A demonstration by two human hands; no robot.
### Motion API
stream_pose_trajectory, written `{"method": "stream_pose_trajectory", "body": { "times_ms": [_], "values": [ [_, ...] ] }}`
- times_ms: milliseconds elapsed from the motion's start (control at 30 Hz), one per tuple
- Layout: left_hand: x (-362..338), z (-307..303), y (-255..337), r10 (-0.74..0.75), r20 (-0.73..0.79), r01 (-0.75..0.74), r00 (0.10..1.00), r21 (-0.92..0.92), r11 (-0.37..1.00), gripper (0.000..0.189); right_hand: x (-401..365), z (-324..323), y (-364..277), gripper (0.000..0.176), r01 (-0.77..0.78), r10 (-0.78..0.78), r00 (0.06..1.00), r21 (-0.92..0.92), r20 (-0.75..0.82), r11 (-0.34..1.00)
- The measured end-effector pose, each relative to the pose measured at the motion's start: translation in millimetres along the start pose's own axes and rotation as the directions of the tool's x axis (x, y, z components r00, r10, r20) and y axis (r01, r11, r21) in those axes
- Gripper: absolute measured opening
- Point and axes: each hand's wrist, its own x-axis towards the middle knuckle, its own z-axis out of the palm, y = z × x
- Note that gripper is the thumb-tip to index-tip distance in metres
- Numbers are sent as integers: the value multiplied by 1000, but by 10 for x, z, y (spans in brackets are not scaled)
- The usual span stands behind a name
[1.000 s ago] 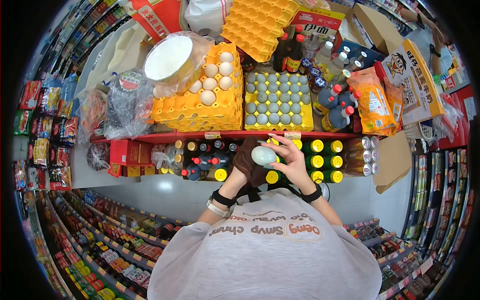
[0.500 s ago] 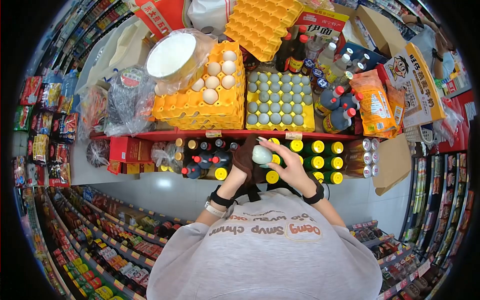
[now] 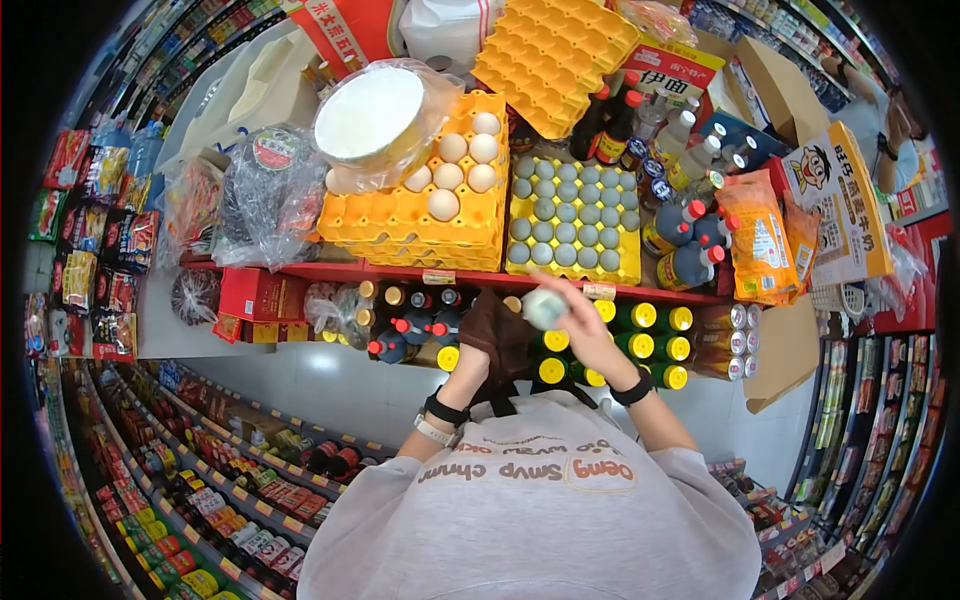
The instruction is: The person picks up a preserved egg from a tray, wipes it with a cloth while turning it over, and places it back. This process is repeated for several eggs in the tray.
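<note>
A pale blue-green egg (image 3: 544,309), somewhat blurred, is held in the fingers of my right hand (image 3: 592,342), just in front of the shelf's red edge. My left hand (image 3: 470,368) grips a brown cloth (image 3: 506,335), which hangs to the left of the egg, apart from it. Beyond my right hand lies a yellow egg tray (image 3: 633,270) holding many similar blue-green eggs. To its left, a stack of orange egg trays (image 3: 408,228) carries several pale brown eggs (image 3: 451,178) and a white round tub (image 3: 369,113) wrapped in clear plastic.
Below the shelf edge stand yellow-capped bottles (image 3: 642,345) and dark bottles with red caps (image 3: 405,326). Sauce bottles (image 3: 690,265) and orange packets (image 3: 757,240) crowd the right side. An orange tray (image 3: 555,62) leans at the back. An opened carton flap (image 3: 783,345) juts out at right.
My right hand has drawn the egg away from the brown cloth, to the right. The cloth stays in my left hand. The whole view has shifted slightly.
</note>
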Motion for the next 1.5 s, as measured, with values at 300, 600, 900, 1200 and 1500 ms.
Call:
{"method": "stream_pose_trajectory", "body": {
  "times_ms": [300, 600, 900, 1200, 1500],
  "values": [
    [158, -465, -127, -1, -44, 16, 999, 346, 938, 28, 1066, -719, 392, 40, -167, 171, 960, 35, -223, 985],
    [135, -794, -394, -220, -160, 199, 962, -135, 971, 29, 1729, -752, 1562, 47, -68, -93, 972, -634, -217, 770],
    [-129, -748, 154, -191, -213, 219, 958, 119, 968, 33, 1756, -768, 1747, 43, -55, -116, 985, -862, -131, 504],
    [-59, -936, -101, -226, -201, 217, 953, -65, 974, 34, 1747, -818, 1863, 44, -69, -105, 988, -921, -117, 383],
    [-12, -997, -262, -246, -155, 228, 957, -127, 965, 35, 1502, -1597, 1544, 34, -326, -427, 786, -886, -448, 330]
  ]
}}
